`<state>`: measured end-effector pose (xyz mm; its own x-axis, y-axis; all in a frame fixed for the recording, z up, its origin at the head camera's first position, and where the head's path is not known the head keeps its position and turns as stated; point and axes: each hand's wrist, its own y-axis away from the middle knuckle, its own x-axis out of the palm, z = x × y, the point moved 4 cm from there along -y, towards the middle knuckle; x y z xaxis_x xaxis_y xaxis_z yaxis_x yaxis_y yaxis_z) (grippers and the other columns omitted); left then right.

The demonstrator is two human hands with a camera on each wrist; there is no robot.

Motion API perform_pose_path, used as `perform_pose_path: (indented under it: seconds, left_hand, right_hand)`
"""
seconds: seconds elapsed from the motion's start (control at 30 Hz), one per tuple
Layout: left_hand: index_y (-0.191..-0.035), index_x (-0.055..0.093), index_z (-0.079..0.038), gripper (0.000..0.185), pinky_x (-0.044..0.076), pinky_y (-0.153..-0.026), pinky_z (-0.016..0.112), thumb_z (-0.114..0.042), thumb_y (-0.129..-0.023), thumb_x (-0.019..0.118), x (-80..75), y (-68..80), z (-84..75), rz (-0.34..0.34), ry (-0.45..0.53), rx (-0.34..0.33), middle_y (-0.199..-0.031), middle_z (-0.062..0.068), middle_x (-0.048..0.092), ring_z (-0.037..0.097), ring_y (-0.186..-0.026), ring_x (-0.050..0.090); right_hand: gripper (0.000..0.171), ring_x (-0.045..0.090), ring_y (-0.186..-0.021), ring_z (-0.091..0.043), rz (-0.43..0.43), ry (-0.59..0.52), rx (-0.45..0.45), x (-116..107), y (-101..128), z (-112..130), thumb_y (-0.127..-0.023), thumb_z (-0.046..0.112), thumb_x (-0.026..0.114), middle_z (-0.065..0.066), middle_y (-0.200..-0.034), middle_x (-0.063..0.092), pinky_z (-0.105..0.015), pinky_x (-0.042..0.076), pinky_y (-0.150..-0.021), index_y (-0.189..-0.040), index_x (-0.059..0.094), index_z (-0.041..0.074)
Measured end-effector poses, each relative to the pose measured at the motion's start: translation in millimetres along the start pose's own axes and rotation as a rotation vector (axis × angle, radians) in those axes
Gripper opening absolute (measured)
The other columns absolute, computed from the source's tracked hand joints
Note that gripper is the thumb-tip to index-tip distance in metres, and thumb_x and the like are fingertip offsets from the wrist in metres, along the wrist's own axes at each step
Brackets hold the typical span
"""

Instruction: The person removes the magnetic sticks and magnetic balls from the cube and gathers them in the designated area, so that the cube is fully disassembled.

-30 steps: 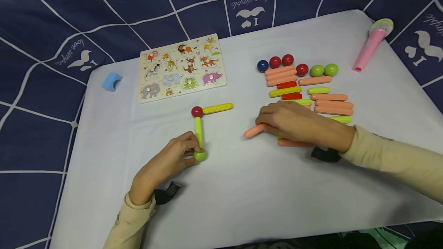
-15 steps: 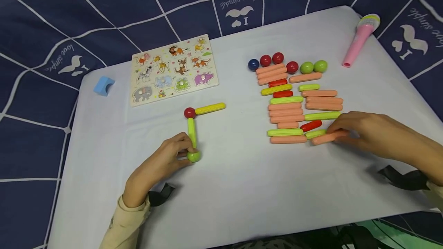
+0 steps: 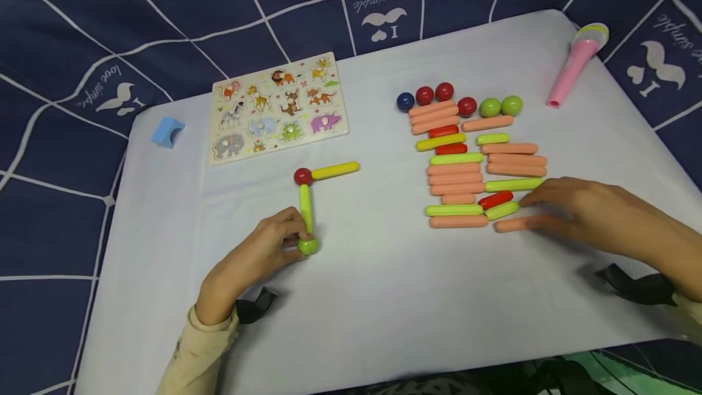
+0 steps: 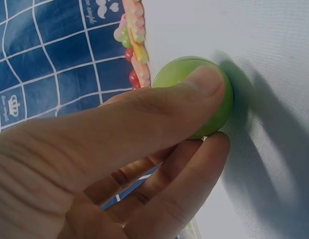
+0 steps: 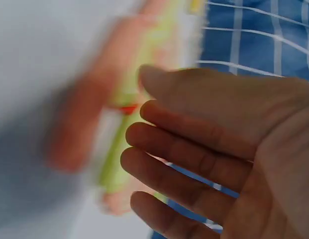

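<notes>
In the head view my left hand (image 3: 263,252) pinches a green ball (image 3: 308,245) on the table; the left wrist view shows the thumb across the ball (image 4: 176,69). A light-green ridged stick (image 3: 305,206) runs from that ball up to a red ball (image 3: 303,176), and a yellow stick (image 3: 336,169) extends rightward from there. My right hand (image 3: 598,218) is by the lower right of the stick rows, beside an orange stick (image 3: 509,224) that its thumb partly covers. In the right wrist view the fingers are loosely extended and hold nothing; the orange stick (image 5: 77,129) lies apart from them.
Several orange, green, red and yellow sticks (image 3: 455,178) lie in rows at right, with red, green and blue balls (image 3: 406,102) behind. An animal puzzle board (image 3: 280,108), a blue arch block (image 3: 167,132) and a pink toy microphone (image 3: 573,72) stand toward the back.
My right hand carried the orange stick rightward to the lower end of the rows and let go of it. The left hand keeps its pinch on the green ball.
</notes>
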<state>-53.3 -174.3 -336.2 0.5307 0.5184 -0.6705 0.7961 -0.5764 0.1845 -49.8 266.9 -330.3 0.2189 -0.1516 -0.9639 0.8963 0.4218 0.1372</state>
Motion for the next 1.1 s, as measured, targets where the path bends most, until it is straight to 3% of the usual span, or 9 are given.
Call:
perform_pose_path:
  seconds: [0.1, 0.23, 0.33, 0.43, 0.57, 0.77, 0.9, 1.1]
  left_hand:
    - [-0.091, 0.07, -0.002, 0.03, 0.057, -0.08, 0.025, 0.016, -0.07, 0.08, -1.3, 0.2, 0.8, -0.002, 0.011, -0.004, -0.097, 0.001, 0.057, 0.019, -0.096, 0.065]
    - [-0.091, 0.069, -0.002, 0.029, 0.056, -0.08, 0.025, 0.016, -0.071, 0.079, -1.5, 1.2, 3.1, 0.007, 0.022, -0.008, -0.097, 0.002, 0.056, 0.019, -0.096, 0.065]
    - [-0.091, 0.068, -0.002, 0.028, 0.056, -0.081, 0.025, 0.015, -0.072, 0.079, -1.2, 1.0, 4.9, 0.019, 0.017, -0.018, -0.098, 0.001, 0.056, 0.019, -0.097, 0.065]
    - [-0.093, 0.069, -0.005, 0.028, 0.056, -0.082, 0.026, 0.012, -0.073, 0.08, -1.0, 0.1, 5.7, 0.029, -0.022, -0.02, -0.098, -0.001, 0.056, 0.016, -0.096, 0.063]
    - [-0.092, 0.07, -0.008, 0.027, 0.056, -0.078, 0.03, 0.007, -0.073, 0.083, -0.8, -1.9, 4.4, 0.023, -0.089, 0.014, -0.096, -0.004, 0.056, 0.013, -0.09, 0.059]
    - [-0.091, 0.071, -0.008, 0.027, 0.055, -0.077, 0.031, 0.006, -0.072, 0.084, -1.6, -3.8, 1.4, 0.004, -0.118, 0.053, -0.095, -0.004, 0.057, 0.013, -0.09, 0.057]
    - [-0.091, 0.071, -0.008, 0.028, 0.055, -0.077, 0.031, 0.006, -0.071, 0.084, -3.8, -2.3, 1.4, 0.0, -0.119, 0.058, -0.095, -0.004, 0.057, 0.012, -0.09, 0.058]
    - [-0.091, 0.071, -0.007, 0.028, 0.055, -0.077, 0.03, 0.007, -0.071, 0.084, -5.0, -0.7, 3.4, 0.001, -0.109, 0.051, -0.095, -0.004, 0.057, 0.012, -0.089, 0.058]
  right_hand:
    - [0.034, 0.062, -0.105, -0.032, 0.002, -0.021, -0.026, -15, -17, 18, -0.077, 0.021, 0.085, -0.01, -0.111, 0.069, -0.058, 0.051, -0.085, -0.108, 0.075, 0.011]
    - [0.027, 0.062, -0.096, -0.023, 0.0, -0.069, -0.193, -24, -54, 64, -0.083, 0.017, 0.08, -0.005, -0.103, 0.069, -0.047, 0.055, -0.084, -0.108, 0.074, 0.01]
    - [0.032, 0.062, -0.1, -0.022, 0.094, -0.126, -0.272, -20, -89, 109, -0.088, 0.017, 0.075, -0.007, -0.11, 0.068, -0.042, 0.055, -0.087, -0.118, 0.07, 0.007]
    - [0.043, 0.058, -0.118, -0.027, 0.208, -0.146, -0.306, -12, -131, 155, -0.092, 0.018, 0.071, -0.013, -0.128, 0.061, -0.043, 0.05, -0.097, -0.131, 0.061, 0.004]
    - [0.045, 0.055, -0.12, -0.027, 0.206, -0.084, -0.378, 1, -183, 198, -0.094, 0.016, 0.067, -0.015, -0.132, 0.058, -0.04, 0.049, -0.099, -0.135, 0.056, 0.001]
    - [0.032, 0.062, -0.103, -0.025, 0.162, 0.065, -0.403, 25, -223, 221, -0.096, 0.016, 0.064, -0.012, -0.113, 0.064, -0.039, 0.054, -0.087, -0.123, 0.063, 0.001]
    - [0.03, 0.063, -0.103, -0.026, 0.115, 0.139, -0.408, 32, -228, 228, -0.098, 0.014, 0.061, -0.013, -0.114, 0.064, -0.04, 0.055, -0.085, -0.125, 0.062, 0.002]
    - [0.031, 0.061, -0.106, -0.027, 0.093, 0.141, -0.409, 35, -229, 230, -0.099, 0.008, 0.056, -0.012, -0.12, 0.064, -0.041, 0.054, -0.087, -0.13, 0.06, 0.004]
